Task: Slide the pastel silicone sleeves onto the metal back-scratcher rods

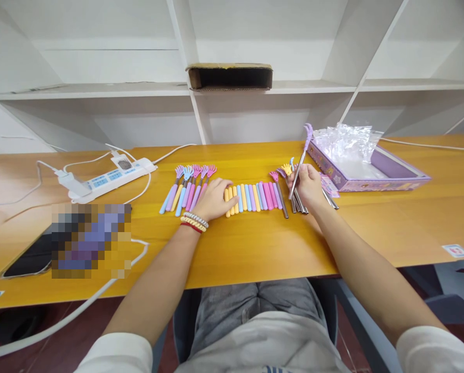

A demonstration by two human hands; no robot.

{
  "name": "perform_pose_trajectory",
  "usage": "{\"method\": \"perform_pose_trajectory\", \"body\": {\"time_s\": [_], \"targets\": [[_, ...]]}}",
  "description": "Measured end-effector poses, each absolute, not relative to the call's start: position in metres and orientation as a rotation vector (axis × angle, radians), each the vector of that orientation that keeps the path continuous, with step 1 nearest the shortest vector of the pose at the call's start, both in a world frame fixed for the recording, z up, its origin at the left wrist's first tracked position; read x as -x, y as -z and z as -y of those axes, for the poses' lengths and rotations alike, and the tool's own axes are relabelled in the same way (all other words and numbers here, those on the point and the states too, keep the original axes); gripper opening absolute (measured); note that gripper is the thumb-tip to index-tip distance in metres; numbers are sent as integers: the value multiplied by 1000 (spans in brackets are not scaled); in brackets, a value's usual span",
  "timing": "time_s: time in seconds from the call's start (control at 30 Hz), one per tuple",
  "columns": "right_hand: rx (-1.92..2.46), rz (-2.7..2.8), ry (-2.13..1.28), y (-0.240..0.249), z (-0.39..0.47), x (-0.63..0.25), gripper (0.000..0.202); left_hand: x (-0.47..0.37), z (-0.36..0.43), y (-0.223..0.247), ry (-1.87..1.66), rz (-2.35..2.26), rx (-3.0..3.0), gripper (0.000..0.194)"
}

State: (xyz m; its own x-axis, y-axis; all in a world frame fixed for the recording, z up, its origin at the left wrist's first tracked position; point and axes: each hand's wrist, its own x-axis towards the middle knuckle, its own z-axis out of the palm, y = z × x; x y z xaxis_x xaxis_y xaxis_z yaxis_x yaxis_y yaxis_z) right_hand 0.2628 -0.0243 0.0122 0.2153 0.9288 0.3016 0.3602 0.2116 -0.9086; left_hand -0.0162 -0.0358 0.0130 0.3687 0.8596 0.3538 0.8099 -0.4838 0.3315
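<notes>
My right hand pinches a metal rod topped with a purple hand-shaped head, held tilted above more metal rods. My left hand rests at the left end of a row of coloured handles in yellow, blue, purple and pink, its fingers bent over the yellow ones; whether it grips one is hidden. Left of that hand lie several assembled back scratchers with hand-shaped heads. Between the handle row and my right hand are pink and yellow heads on rods.
A purple open box with clear plastic bags stands at the right. On the left are a white power strip with cables and a black phone. White shelves rise behind the table, holding a cardboard box.
</notes>
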Motion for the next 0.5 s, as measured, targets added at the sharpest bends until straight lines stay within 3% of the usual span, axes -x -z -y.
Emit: {"method": "perform_pose_trajectory", "body": {"time_s": [0.17,0.37,0.5], "targets": [[1425,1413,-553,-16,28,-260,47,13,38,-14,-657,-1466,-2559,50],[1487,1844,-308,-12,38,-247,31,14,35,-10,-642,-1455,-2571,53],[1549,1901,-262,-11,37,-252,32,15,35,-8,-648,-1464,-2575,54]]}}
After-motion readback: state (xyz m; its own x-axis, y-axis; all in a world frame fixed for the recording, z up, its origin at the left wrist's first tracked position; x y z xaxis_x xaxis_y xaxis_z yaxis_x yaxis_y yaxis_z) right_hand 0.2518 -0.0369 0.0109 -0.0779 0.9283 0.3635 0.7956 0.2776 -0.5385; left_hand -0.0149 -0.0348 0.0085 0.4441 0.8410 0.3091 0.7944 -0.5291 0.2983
